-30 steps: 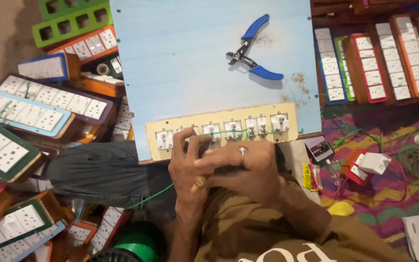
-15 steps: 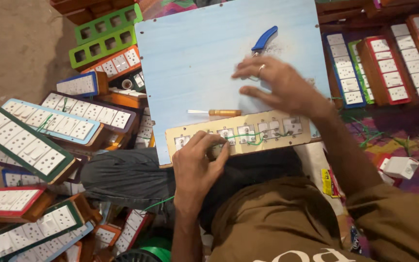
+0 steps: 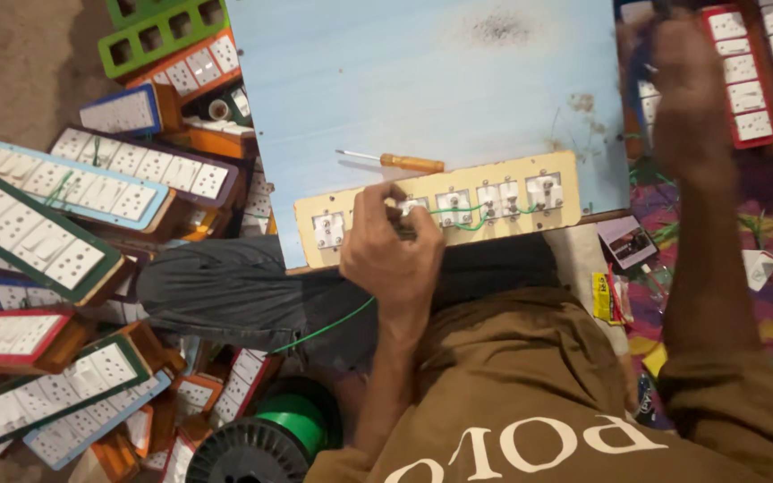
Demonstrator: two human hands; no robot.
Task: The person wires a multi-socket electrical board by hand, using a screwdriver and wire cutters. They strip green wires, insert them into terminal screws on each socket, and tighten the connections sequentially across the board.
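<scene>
Starting nearest the wearer: a spool (image 3: pixel 266 438) of green wire (image 3: pixel 324 331) sits by the knee, and one strand runs up from it across the dark trouser leg toward the left hand (image 3: pixel 393 250).

Left hand: it lies on the near edge of the panel (image 3: pixel 440 215), fingers curled and pressed together over the second switch position. It appears to pinch the wire end against the panel back, though the fingertips are hidden, so the exact pinch cannot be confirmed.

Panel: a long, pale wooden strip lying face down across the lap and the near edge of the board (image 3: pixel 422 89). Its row of white switch backs is linked by green wire loops. Judged stiff and light; the plastic backs and screw terminals look breakable, and the loops would snag. Best taken by the bare wood ends or long edges, not by the wiring.

Wire: judged thin, springy and slippery; it needs a firm pinch close to the terminal.

Screwdriver (image 3: pixel 391 161): it lies on the board just beyond the panel, apart from both hands.

Right hand (image 3: pixel 682 80): raised at the far right, blurred, closed around a blue-handled tool (image 3: pixel 641 67); the tool's kind cannot be told.

Boxes (image 3: pixel 55 206): finished switch boxes are stacked at left and far right.
</scene>
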